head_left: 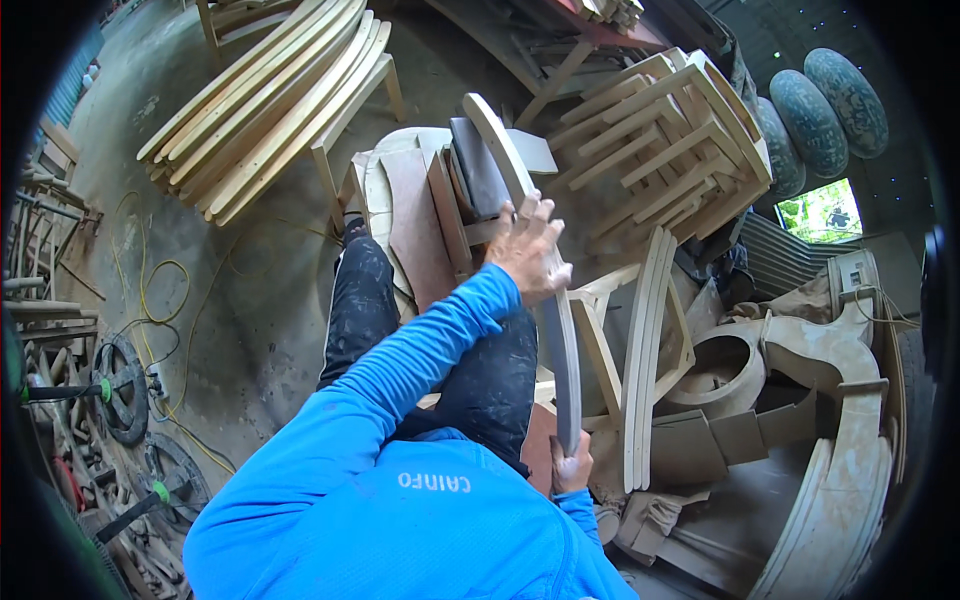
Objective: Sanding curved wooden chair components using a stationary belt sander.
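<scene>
A long curved wooden slat (561, 345) stretches from beyond my knees back toward my right side. Partway along it, my left hand (530, 248) lies over the slat with its fingers bent around it. Lower down, my right hand (572, 466) grips the near end. The far end of the slat rests by a grey block (478, 168) on a pale wooden work stand (372, 190) between my legs. A brown board (415, 225) leans there too. Whether anything lies under my left palm is hidden.
Stacked curved slats (270, 100) stand at the far left, and chair-like wooden frames (665, 140) at the far right. Two joined slats (648, 360) lean close on my right beside a carved piece (850, 350). A yellow cord (150, 300) crosses the floor at left.
</scene>
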Motion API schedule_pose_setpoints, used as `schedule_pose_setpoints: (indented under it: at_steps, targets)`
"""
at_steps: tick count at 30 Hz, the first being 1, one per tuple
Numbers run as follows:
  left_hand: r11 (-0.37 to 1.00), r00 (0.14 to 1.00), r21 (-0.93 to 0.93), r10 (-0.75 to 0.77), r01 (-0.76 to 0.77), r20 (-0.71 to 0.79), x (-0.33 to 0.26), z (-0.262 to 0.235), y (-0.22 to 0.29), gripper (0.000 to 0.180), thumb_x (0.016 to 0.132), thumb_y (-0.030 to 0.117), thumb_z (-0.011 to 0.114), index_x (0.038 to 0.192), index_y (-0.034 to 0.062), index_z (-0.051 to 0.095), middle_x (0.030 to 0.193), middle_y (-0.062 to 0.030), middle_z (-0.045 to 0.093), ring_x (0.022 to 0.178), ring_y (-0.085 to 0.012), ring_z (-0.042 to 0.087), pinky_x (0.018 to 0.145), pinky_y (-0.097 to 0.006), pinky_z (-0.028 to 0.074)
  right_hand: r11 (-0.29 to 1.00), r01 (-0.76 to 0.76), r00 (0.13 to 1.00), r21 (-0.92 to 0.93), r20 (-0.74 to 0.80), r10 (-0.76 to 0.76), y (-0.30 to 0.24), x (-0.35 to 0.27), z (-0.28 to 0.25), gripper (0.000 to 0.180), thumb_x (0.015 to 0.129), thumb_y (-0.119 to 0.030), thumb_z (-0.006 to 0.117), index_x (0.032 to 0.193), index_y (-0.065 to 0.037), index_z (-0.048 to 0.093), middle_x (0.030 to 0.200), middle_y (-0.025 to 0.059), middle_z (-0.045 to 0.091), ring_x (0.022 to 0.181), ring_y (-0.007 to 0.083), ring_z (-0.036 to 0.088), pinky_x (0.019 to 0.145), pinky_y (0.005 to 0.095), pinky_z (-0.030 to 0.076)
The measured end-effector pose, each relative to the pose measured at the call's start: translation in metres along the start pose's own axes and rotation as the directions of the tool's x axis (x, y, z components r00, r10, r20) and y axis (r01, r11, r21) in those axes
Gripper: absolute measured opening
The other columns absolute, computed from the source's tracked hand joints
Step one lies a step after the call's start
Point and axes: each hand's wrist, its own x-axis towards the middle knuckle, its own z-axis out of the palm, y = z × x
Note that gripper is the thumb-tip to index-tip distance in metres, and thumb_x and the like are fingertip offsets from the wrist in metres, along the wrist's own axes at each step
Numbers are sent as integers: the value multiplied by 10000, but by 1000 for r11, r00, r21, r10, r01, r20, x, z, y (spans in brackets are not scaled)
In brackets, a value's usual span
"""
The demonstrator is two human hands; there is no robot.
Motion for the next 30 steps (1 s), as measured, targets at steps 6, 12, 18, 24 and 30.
schedule_pose_setpoints:
  at_steps: [6,12,18,24,30]
  targets:
    - [993,1000,118,-14,11,22,81,-3,-104,803,900,600,549,1510,86,459,1636,-169,306,1563,-342,160,1263,-578,69,992,102,989,-72,113,-94,-60,107,58,389,926,-296,747,1198,-94,556,916,271,696,851,514,662,682,531,535]
    - [992,999,128,-5,1,35,119,-8,-149,877,884,731,508,1467,76,507,1609,-178,353,1550,-329,210,1263,-564,85,994,106,986,-9,133,-104,-85,132,34,386,894,-246,773,1178,-89,564,892,261,698,864,493,683,690,516,548]
    - [757,761,81,647,-648,51,110,-38,-124,686,711,599,833,1153,124,610,1123,-108,625,1142,-332,587,1085,-486,412,994,4,997,-109,82,5,-37,39,-49,355,810,-184,810,1075,-61,608,837,221,693,835,428,725,680,454,563]
    - [831,747,15,508,-556,-429,77,-8,-55,396,609,179,869,942,172,654,945,-41,642,995,-275,623,988,-435,450,951,-40,994,-306,87,70,-63,13,-169,339,792,-162,797,1043,-42,604,813,197,692,762,341,736,676,409,559]
    - [864,779,-87,397,-495,-485,71,-18,4,382,664,293,872,958,162,666,945,-52,666,964,-267,635,952,-473,442,871,-42,986,-489,123,117,-159,21,-295,295,729,-94,737,989,-29,613,736,125,640,666,203,655,658,353,531]
